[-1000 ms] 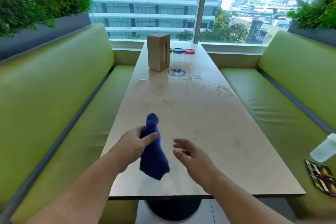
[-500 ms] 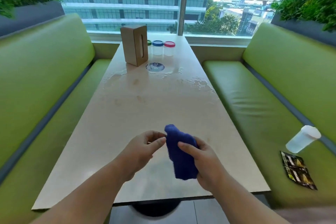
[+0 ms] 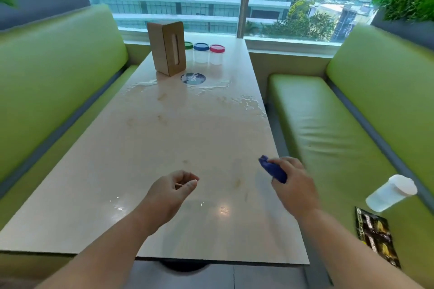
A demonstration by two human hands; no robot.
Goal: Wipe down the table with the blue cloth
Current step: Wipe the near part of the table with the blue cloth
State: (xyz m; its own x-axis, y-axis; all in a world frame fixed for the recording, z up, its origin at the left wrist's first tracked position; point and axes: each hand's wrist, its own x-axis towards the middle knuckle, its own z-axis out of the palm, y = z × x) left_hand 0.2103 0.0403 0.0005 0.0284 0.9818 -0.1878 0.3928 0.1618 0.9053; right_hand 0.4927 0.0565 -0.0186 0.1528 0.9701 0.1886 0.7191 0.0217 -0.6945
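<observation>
The blue cloth (image 3: 273, 170) is bunched in the right hand (image 3: 293, 185), whose fingers curl round it so that only a crumpled end pokes out toward 10 o'clock. It is held just above the worktop (image 3: 145, 148) at about 4 o'clock, close to the right edge. The left hand (image 3: 171, 192) hovers near 6 o'clock, empty, its fingers loosely curled with the thumb close to the forefinger. The cloth looks soft, light and limp, so it should fold and drag easily. Held as a wad it would give little contact, so it would probably serve better spread flat under the palm, pressed down through the middle and not pinched at a corner. It is likely to soak up the pooled water (image 3: 211, 88) lying near 12 o'clock, in front of the tissue box (image 3: 168, 48), and to grow heavier and wetter as it does. A second ago the left hand held the cloth upright over the near middle. Half a second ago both hands met on it. Now the right hand alone has it and has carried it out toward the right edge, while the left has let go.
</observation>
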